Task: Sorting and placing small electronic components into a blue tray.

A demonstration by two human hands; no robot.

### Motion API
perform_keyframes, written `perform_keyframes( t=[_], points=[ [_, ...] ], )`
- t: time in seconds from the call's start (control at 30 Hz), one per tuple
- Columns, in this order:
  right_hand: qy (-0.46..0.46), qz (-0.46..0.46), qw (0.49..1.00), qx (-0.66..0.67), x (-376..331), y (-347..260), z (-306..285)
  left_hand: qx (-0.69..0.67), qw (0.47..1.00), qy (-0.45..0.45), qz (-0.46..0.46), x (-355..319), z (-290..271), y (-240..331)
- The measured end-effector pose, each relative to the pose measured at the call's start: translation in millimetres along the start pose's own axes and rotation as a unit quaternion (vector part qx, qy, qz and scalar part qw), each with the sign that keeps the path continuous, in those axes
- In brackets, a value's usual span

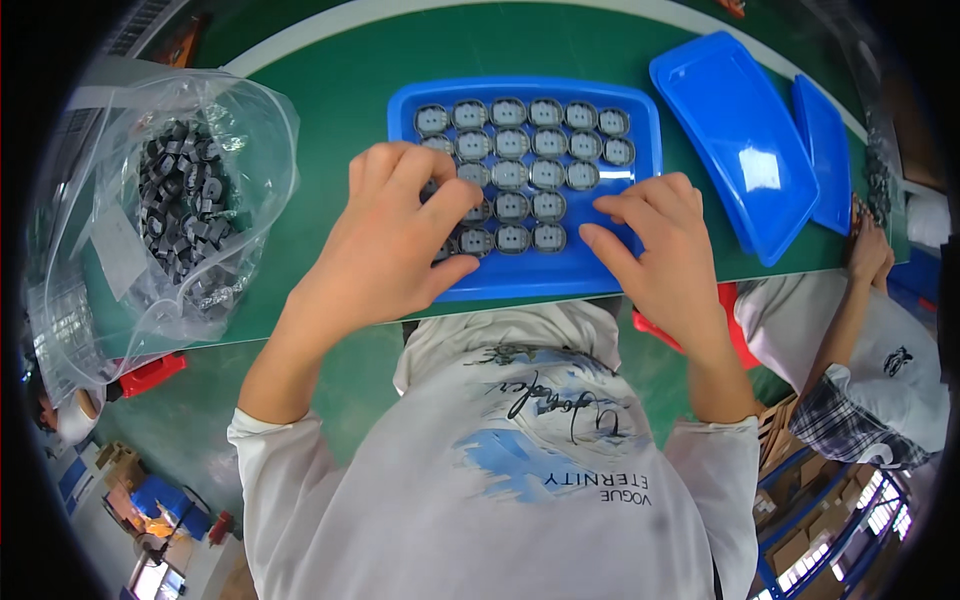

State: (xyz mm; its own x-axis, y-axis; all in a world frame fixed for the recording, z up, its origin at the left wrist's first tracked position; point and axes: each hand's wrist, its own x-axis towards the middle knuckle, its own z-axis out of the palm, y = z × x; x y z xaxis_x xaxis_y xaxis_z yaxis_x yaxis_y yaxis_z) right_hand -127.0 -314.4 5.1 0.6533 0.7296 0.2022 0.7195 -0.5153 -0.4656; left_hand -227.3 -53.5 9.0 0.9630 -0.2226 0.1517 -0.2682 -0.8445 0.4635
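A blue tray [620,262] in front of me holds rows of small grey rounded plastic parts [510,174], each with a light grey inside. My left hand [392,230] reaches over the tray's left side, its fingers bent down onto the leftmost parts and its thumb apart from them near the front rim. It covers some of those parts, and some fingertips are hidden. At the tray's right side is my right hand [662,245], thumb and forefinger parted, with nothing seen between them. Its fingertips hover by the part-free right front of the tray.
A clear plastic bag [255,140] of loose dark grey pieces [185,190] lies to the left on the green table [335,75]. Blue trays [735,130] rest at the right. Beyond them, a co-worker's hands [870,250] are at the table edge.
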Motion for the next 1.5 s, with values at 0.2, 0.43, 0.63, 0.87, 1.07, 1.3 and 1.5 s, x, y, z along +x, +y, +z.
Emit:
perform_keyframes(
  t=[0.2,0.43,0.63,0.87,1.07,1.3,1.5],
  points=[
    [-0.027,-0.006,1.0,-0.014,11.1,-3.2,6.9,-0.028,1.0,-0.002,0.007,-1.2,-9.9,-3.1],
    [-0.029,0.009,0.999,-0.032,14.2,-8.2,-4.1,-0.04,0.978,0.206,-0.005,-28.5,-58.6,-31.1],
    [0.057,0.005,0.997,0.061,15.3,-3.7,-14.5,0.119,0.913,0.275,-0.277,-106.3,-86.2,-127.3],
    [0.057,0.081,0.984,0.145,-2.7,-2.8,-22.4,0.193,0.859,0.2,-0.43,-95.7,-89.5,-167.6],
    [0.051,0.134,0.971,0.191,-16.2,-0.7,-12.7,0.171,0.876,0.12,-0.434,-82.7,-84.5,-180.4],
    [0.078,0.104,0.959,0.252,-21.8,7.6,-18.6,0.161,0.882,0.224,-0.382,-90.6,-79.0,-183.1],
    [0.086,0.143,0.873,0.458,-20.1,9.8,-20.3,0.202,0.856,0.318,-0.353,-76.8,-97.3,-120.4]
  ],
)
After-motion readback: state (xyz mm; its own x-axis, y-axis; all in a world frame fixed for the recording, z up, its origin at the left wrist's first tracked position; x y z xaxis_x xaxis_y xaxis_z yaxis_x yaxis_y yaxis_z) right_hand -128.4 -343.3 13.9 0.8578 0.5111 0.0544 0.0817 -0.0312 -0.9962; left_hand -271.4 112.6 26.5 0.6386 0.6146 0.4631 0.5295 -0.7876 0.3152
